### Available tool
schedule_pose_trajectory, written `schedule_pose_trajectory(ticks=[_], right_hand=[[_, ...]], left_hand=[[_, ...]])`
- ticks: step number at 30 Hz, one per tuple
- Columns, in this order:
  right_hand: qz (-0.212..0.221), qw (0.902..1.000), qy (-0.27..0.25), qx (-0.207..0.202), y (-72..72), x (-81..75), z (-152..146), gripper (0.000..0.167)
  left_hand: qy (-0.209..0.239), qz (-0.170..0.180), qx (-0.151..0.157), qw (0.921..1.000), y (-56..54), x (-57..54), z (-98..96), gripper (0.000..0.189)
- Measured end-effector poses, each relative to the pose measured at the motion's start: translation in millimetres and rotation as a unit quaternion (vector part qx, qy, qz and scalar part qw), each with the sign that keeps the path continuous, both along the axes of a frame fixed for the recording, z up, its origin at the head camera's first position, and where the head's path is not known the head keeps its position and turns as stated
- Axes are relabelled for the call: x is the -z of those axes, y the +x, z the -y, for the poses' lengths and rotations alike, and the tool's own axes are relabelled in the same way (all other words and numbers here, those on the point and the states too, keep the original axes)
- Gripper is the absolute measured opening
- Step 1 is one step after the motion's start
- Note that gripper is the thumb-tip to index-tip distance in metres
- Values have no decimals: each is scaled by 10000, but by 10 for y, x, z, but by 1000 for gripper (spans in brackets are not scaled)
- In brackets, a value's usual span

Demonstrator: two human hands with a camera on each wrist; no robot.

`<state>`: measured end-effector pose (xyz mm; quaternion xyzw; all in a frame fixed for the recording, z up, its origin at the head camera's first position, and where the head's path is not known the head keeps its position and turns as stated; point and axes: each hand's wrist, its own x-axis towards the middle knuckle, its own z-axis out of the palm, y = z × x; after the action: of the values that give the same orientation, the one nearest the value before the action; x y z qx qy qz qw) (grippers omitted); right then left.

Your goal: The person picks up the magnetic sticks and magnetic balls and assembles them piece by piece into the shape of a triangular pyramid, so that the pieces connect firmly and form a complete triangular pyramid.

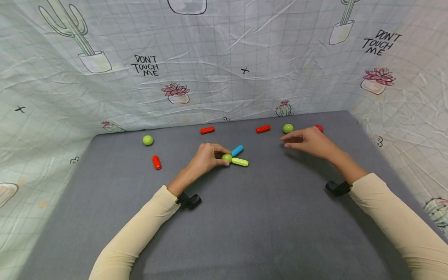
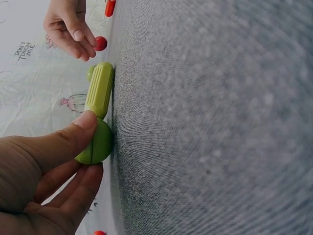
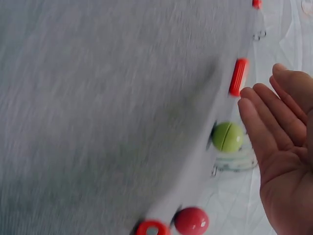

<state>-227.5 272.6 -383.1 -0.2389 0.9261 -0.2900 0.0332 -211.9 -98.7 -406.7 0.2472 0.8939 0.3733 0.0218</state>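
Ball [image 1: 226, 158] sits pinched in left grip [image 1: 208, 156] — right grip [image 1: 308, 141] loose near far tabletop edge [image 1: 234, 125].

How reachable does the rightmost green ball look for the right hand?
Likely yes: the right hand is empty and close to the rightmost green ball, with nothing visible between them.

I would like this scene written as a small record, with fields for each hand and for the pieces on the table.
Left hand: pinches a green ball
Beside that ball: blue rod, yellow-green rod
Right hand: holds nothing, nearest to another green ball
Past right hand: red ball, partly hidden in head view
Toward the back: two red rods
Left side: third green ball, third red rod
Surface: gray tabletop
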Motion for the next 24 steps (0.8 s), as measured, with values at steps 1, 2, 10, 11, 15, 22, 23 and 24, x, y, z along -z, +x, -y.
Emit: schedule_pose_trajectory(ticks=[1,2,10,11,15,22,23,24], right_hand=[[-57,10000,46,62,-1,-8,-25,27],[-134,9998,81,98,-3,-11,-52,27],[-591,9979,242,72,3,-12,-222,26],[-656,9975,244,8,7,-9,-239,26],[-886,9957,248,-134,18,11,-312,25],[-763,9962,304,280,6,-21,-452,25],[-754,9962,319,286,8,-25,-468,25],[-749,9963,322,277,13,-28,-483,25]], left_hand=[[4,-2,-14,10000,0,1,1,35],[1,-6,-28,10000,1,-1,3,35],[-30,-36,-91,9999,25,1,-1,34],[-39,-34,-100,9999,28,3,1,34],[-63,-5,-133,9999,44,6,0,34],[-17,-53,-92,9999,57,-4,-27,34],[-20,-39,-103,9999,60,-2,-27,34],[-36,-33,-109,9999,66,0,-27,34]])
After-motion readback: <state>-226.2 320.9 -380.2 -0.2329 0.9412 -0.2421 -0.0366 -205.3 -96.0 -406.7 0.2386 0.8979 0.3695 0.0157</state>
